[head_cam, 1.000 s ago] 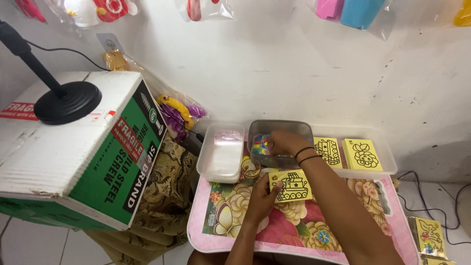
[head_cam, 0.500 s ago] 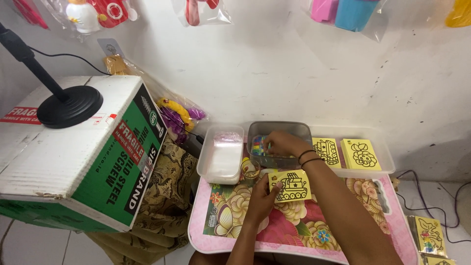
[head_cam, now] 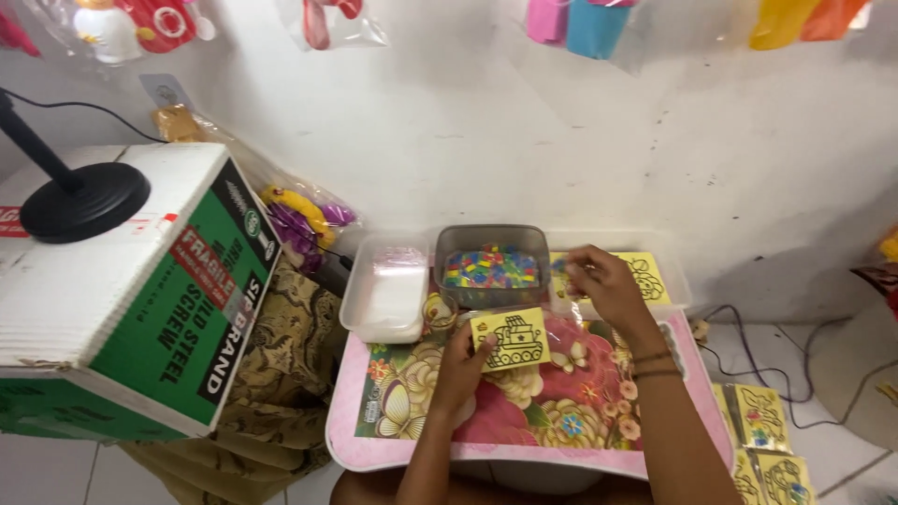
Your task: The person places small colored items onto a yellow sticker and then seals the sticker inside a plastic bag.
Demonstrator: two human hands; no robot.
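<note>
Down low, a small pink table (head_cam: pixel 393 447) with big flowers on its top stands on a white tiled floor (head_cam: pixel 814 374). On it, the left hand (head_cam: pixel 465 360) pinches a yellow card (head_cam: pixel 511 340) with a black tank drawing. Just past the card, the right hand (head_cam: pixel 605 283) is curled, its fingertips pressed together on something too small to tell. Behind sit three tubs: a white tub (head_cam: pixel 386 292), a grey tub (head_cam: pixel 491 265) full of tiny colourful pieces (head_cam: pixel 493 267), and a clear tub (head_cam: pixel 675 281) holding more yellow cards. To the left is a big cardboard box (head_cam: pixel 140 290). A white wall (head_cam: pixel 580 140) stands behind.
</note>
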